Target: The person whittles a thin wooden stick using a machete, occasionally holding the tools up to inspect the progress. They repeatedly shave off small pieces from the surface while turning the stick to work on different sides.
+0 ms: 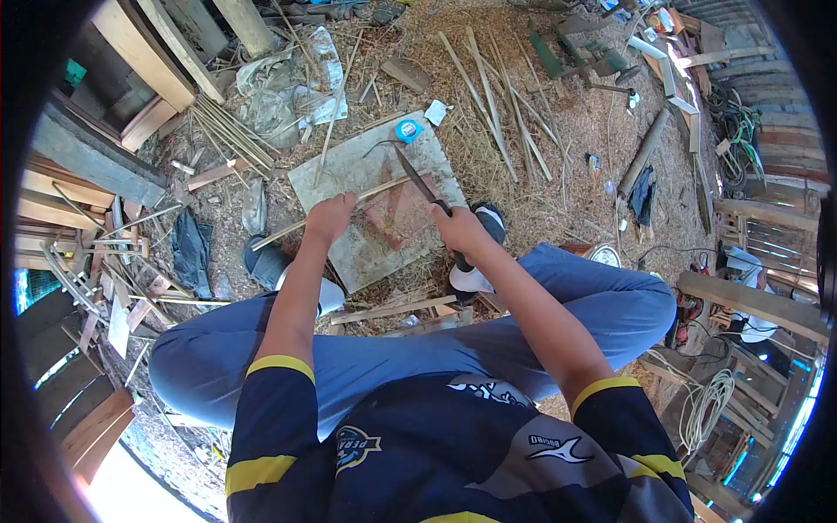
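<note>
My right hand (461, 231) is closed round the dark handle of a long knife (418, 179), its blade pointing up and to the left. My left hand (330, 218) grips a thin pale wooden strip (380, 189) that runs from lower left to upper right. The strip's upper end lies close to the knife blade. Both hands are over a worn grey board (353, 261) on the ground between my feet. A blue tape measure (408, 131) sits at the board's far edge, and a reddish-brown flat piece (397, 216) lies on the board.
Several long strips (493, 100) lie on the shaving-covered ground ahead, with a bundle of thin sticks (228, 131) to the left. A green metal tool (575, 57) stands at the back. Coiled rope (711, 401) lies at right, near a metal can (603, 255).
</note>
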{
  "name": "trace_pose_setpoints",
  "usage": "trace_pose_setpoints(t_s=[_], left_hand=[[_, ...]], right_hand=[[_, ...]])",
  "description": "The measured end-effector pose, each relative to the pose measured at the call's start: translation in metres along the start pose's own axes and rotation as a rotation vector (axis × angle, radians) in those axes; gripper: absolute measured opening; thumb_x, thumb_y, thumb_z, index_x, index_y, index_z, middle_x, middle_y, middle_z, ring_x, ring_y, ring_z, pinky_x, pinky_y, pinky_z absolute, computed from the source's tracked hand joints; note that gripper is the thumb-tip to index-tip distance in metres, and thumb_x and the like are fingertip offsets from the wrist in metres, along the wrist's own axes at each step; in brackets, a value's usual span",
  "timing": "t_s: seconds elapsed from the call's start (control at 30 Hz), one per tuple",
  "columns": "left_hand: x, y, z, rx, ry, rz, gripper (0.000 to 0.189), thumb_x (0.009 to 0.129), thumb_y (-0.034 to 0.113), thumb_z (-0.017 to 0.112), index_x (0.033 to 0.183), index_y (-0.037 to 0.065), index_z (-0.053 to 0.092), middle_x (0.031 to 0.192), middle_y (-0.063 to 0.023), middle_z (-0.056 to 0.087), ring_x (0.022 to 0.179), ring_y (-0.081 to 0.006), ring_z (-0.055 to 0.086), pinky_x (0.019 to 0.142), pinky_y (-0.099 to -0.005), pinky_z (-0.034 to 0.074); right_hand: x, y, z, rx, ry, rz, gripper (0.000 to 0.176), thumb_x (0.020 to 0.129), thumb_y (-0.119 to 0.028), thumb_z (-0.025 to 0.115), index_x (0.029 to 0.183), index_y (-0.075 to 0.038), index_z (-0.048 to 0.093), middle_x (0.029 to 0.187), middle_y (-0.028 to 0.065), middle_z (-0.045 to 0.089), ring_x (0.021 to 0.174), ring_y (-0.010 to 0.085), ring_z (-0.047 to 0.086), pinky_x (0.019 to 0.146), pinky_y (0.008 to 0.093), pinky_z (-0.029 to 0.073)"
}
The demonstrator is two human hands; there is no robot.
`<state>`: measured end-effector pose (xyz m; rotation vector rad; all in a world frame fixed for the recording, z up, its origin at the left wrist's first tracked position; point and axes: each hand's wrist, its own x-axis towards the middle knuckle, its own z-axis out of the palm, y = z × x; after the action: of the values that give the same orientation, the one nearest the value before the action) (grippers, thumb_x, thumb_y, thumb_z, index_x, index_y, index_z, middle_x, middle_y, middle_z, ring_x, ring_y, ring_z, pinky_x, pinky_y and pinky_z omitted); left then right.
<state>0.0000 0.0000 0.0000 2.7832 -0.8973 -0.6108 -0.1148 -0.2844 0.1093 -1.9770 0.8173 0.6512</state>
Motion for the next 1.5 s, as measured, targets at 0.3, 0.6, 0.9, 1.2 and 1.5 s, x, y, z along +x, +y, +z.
trace_pose_setpoints(t_s=[0.3,0.6,0.9,1.2,1.5], left_hand=[[0.003,-0.002,0.006,0.017,0.025,0.020,0.016,0.098,0.017,0.047,0.110,0.007,0.052,0.098,-0.0187,0.069,0.093,-0.0404,0.072,0.079,-0.0518,0.058],[0.001,-0.002,0.009,0.026,0.058,0.024,0.016,0.098,0.018,0.047,0.109,0.007,0.051,0.097,-0.0178,0.070,0.089,-0.0403,0.072,0.075,-0.0524,0.059],[0.001,0.000,0.009,0.023,0.042,0.021,0.015,0.097,0.015,0.049,0.109,0.007,0.052,0.097,-0.0190,0.070,0.091,-0.0397,0.072,0.076,-0.0516,0.059],[0.000,0.003,0.003,0.032,0.022,-0.001,0.016,0.097,0.015,0.050,0.111,0.006,0.053,0.098,-0.0188,0.070,0.092,-0.0403,0.072,0.078,-0.0513,0.059],[0.000,0.002,0.000,0.053,0.010,0.013,0.014,0.097,0.014,0.052,0.109,0.008,0.053,0.099,-0.0175,0.071,0.091,-0.0382,0.073,0.076,-0.0506,0.060]], right_hand=[[-0.049,-0.009,-0.019,0.035,0.005,0.042,0.065,0.099,-0.053,0.057,0.097,0.012,0.066,0.067,0.0196,0.065,0.056,0.0290,0.066,0.051,0.0440,0.049],[-0.010,-0.010,0.003,0.067,-0.005,0.030,0.062,0.099,-0.050,0.056,0.093,0.011,0.067,0.068,0.0212,0.066,0.059,0.0345,0.068,0.054,0.0473,0.051],[-0.047,-0.007,-0.017,0.024,-0.031,0.024,0.060,0.100,-0.052,0.058,0.092,0.007,0.064,0.067,0.0114,0.062,0.053,0.0231,0.061,0.049,0.0390,0.047],[-0.016,-0.011,-0.003,0.017,-0.002,-0.002,0.065,0.099,-0.052,0.057,0.098,0.012,0.068,0.070,0.0219,0.068,0.060,0.0333,0.069,0.057,0.0465,0.052],[-0.013,-0.007,-0.005,0.003,-0.034,0.006,0.058,0.101,-0.048,0.057,0.099,0.009,0.066,0.067,0.0152,0.064,0.053,0.0269,0.063,0.052,0.0450,0.048]])
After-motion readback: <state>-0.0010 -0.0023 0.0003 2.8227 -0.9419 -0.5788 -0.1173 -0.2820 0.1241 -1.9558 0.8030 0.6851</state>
